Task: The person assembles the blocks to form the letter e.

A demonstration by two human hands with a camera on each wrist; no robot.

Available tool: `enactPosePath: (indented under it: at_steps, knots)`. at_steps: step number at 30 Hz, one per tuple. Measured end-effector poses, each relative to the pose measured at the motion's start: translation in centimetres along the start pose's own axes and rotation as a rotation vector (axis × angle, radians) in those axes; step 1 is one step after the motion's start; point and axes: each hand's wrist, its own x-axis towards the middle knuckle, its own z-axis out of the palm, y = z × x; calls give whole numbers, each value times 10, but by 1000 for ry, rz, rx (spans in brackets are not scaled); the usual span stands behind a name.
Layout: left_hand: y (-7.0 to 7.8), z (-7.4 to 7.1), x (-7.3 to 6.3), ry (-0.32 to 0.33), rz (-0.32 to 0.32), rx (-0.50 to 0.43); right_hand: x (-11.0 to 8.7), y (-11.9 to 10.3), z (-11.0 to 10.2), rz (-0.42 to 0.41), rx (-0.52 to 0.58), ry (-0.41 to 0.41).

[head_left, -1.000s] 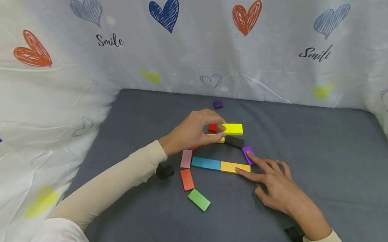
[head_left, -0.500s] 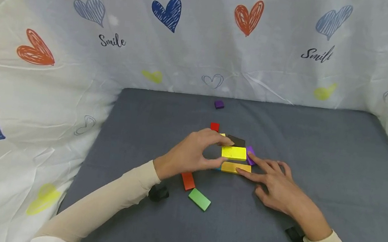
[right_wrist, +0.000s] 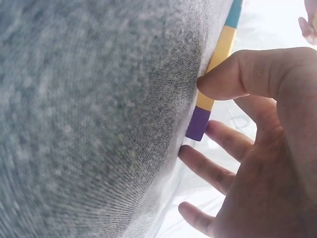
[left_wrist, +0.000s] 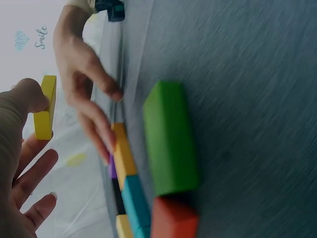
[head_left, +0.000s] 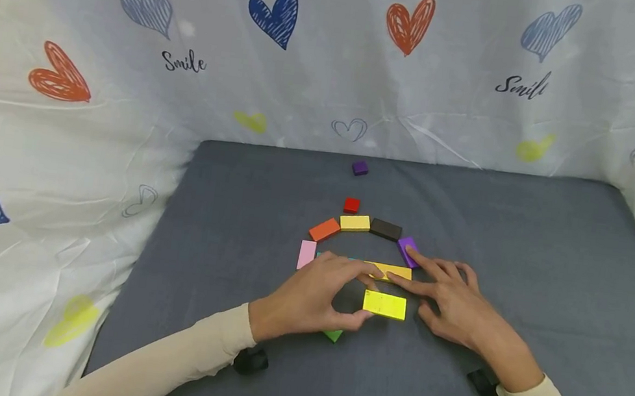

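My left hand (head_left: 315,296) pinches a bright yellow block (head_left: 384,305) between thumb and fingers, raised above the cloth and nearer me than the row of blocks. In the left wrist view the yellow block (left_wrist: 45,106) stands well over the others. My right hand (head_left: 452,305) has its fingers spread, one fingertip on the purple block (head_left: 404,243) and another on the amber block (head_left: 400,270). The teal blocks (left_wrist: 136,198) continue the amber block's row and are mostly hidden behind my left hand in the head view. A green block (left_wrist: 171,139) adjoins an orange-red one (left_wrist: 173,218).
Pink (head_left: 306,255), orange (head_left: 324,229), pale yellow (head_left: 355,222) and black (head_left: 386,229) blocks curve above the row. A red block (head_left: 351,205) and a small dark purple block (head_left: 360,168) lie farther back. Grey cloth (head_left: 550,270) meets a heart-printed white curtain (head_left: 318,87).
My left hand has carried the yellow block from beyond the curve of blocks toward me, past the amber row. My right hand has stayed in place.
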Motion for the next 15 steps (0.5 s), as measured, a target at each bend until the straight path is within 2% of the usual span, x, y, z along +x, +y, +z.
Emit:
enactPosePath:
  at_steps: [4,9,15]
  knots:
    - [2,10,-12,-1,-10,21,1,0,0,-3,7,-7]
    - [5,21,-23,-33,-19,44,1,1,-1,3,6,-9]
    - [7,30,-35,-66,-64,64,1,0,-1,12,3,-22]
